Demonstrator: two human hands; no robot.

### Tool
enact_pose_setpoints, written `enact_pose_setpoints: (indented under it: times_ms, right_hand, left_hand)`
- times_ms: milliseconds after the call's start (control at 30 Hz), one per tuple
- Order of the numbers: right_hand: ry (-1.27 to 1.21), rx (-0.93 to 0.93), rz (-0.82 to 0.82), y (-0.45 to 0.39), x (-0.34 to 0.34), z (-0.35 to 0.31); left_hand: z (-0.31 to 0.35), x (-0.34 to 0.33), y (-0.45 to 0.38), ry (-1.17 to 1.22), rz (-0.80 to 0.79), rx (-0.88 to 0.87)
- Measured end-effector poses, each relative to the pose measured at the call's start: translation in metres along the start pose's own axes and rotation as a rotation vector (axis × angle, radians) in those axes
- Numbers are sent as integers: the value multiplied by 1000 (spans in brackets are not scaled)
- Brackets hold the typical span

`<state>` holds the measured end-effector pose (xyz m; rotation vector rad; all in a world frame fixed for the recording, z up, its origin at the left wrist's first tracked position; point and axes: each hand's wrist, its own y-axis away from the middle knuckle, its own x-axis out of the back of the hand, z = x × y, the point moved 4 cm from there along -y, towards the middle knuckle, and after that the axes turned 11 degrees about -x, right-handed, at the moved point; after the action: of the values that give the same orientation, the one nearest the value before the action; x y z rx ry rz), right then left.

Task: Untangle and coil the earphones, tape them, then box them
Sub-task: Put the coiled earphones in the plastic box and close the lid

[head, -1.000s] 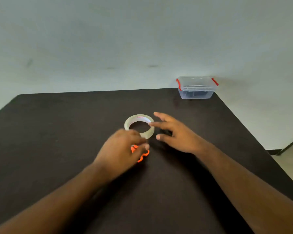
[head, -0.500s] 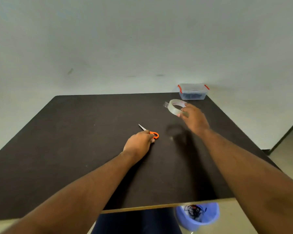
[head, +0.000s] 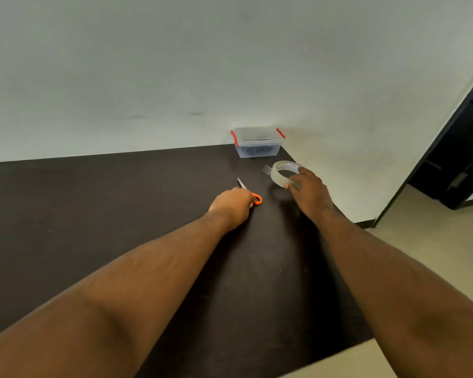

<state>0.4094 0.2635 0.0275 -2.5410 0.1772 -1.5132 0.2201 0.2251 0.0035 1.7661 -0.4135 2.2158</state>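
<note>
tape roll point(head: 284, 174), light, stiff and slick, is pinched at its rim in the right hand point(head: 309, 193) at 1 o'clock on the desk point(head: 93, 214), the left hand point(head: 234, 207) gripping the scissors point(head: 253, 196), and dark earphones seemingly lie in the box point(head: 257, 141) at 12.

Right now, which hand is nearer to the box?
Right. The right hand holds the tape just in front of the box; the left hand grips the scissors farther back.

Orange-handled scissors point(head: 253, 196), clear tape roll point(head: 280, 178), red-clipped clear box point(head: 257, 141), dark brown table point(head: 107, 203).
</note>
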Motion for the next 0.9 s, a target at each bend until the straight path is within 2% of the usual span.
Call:
enact_pose_setpoints:
  times_ms: [200,533,667,767,833,900]
  right_hand:
    - [12,-37,16,-29,-25,6]
    - [76,-47,53,-46,-42,8]
    - [89,-79,103,-45,-40,8]
    - [99,-36,174,-38,-37,10]
    - [115,-21,185,-37,-37,6]
    - [191,-34,179,-34,-35,2]
  left_hand:
    - [-8,-2,-50,-57,8,-21]
    - [-16,3,-61,-52,83,-58]
    - [-20,9,-46,138,312,-52]
    - [-24,8,-38,304,396,-15]
    - [-28,8,-32,349,403,27]
    - [-27,10,-24,309,326,36]
